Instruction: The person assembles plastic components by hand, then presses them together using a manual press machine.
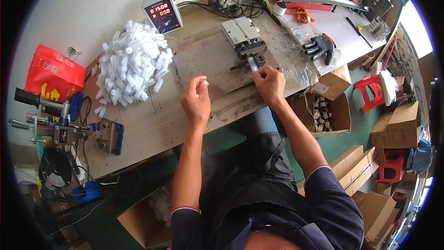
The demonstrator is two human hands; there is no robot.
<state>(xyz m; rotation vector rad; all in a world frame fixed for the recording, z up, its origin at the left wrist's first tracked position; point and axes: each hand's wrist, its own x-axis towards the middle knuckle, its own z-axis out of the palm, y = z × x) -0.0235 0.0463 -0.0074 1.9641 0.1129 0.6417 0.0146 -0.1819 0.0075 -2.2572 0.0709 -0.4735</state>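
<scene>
My right hand (269, 84) is closed in a pinch at the near end of a small white ribbed piece (252, 64). That piece's far end sits in the dark jaws of a metal clamp fixture (250, 48) with a light grey block on top. To the left, my left hand (195, 102) hovers over the near edge of the workbench, fingers loosely bent, thumb apart, nothing visible in it. Beyond it on the left lies a big heap of white ribbed pieces (134, 62), several with thin wire ends sticking out.
A counter box with a red display (163, 13) stands behind the heap. A lever press (64, 125) occupies the bench's left end, near a red bag (54, 71). On the right are a black-and-grey glove (320, 47) and a cardboard box of white parts (342, 111).
</scene>
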